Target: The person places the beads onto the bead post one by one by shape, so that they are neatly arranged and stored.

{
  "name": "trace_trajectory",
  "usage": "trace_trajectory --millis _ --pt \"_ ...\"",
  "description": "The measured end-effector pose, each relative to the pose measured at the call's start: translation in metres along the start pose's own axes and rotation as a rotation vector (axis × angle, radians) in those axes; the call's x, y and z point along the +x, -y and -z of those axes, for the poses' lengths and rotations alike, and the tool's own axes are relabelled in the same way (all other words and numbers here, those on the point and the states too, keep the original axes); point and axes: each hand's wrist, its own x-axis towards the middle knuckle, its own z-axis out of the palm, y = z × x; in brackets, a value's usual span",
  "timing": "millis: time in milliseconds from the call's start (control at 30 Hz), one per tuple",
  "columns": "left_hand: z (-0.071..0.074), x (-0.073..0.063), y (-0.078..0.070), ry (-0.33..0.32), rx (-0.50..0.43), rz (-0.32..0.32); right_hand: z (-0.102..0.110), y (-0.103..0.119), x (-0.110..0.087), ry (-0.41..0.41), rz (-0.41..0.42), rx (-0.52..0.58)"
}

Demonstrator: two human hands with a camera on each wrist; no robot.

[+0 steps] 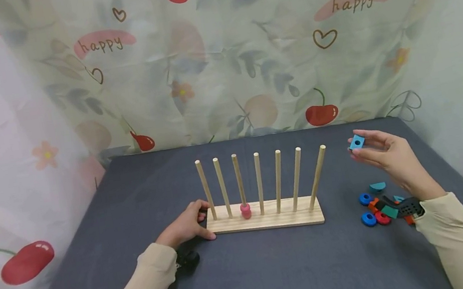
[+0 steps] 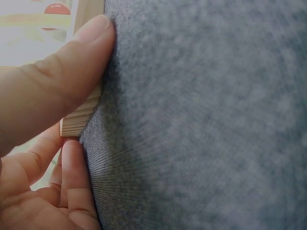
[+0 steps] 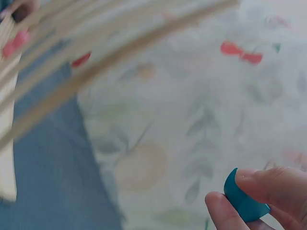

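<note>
A wooden peg stand (image 1: pixel 266 222) has several upright dowels, with pink beads (image 1: pixel 245 211) at the foot of the third from the left. My left hand (image 1: pixel 188 223) grips the stand's left end. In the left wrist view the thumb (image 2: pixel 72 72) lies along one side of the base (image 2: pixel 79 120), with the fingers around its end. At the right, my right hand (image 1: pixel 390 157) pinches a blue bead (image 1: pixel 356 142) above the table, its dark hole facing the head camera. The right wrist view shows this bead (image 3: pixel 245 199) with a curved side between thumb and fingers.
Below my right wrist lies a loose group of pieces: blue rings (image 1: pixel 368 219), a red ring (image 1: pixel 382 218), a teal half-round piece (image 1: pixel 377 187) and orange bits, partly hidden by the wrist strap (image 1: pixel 409 207). A patterned curtain (image 1: pixel 223 65) surrounds the dark table (image 1: pixel 279 273).
</note>
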Motion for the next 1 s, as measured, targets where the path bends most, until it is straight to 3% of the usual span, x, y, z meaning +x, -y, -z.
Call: trace_trajectory --millis 633,1000 --pt "0.000 -0.001 0.000 0.001 0.002 0.011 -0.063 0.065 -0.009 0.166 0.217 0.183" --pt "-0.001 0.000 0.001 -0.003 0.010 -0.015 -0.105 0.086 -0.007 0.148 0.277 0.044"
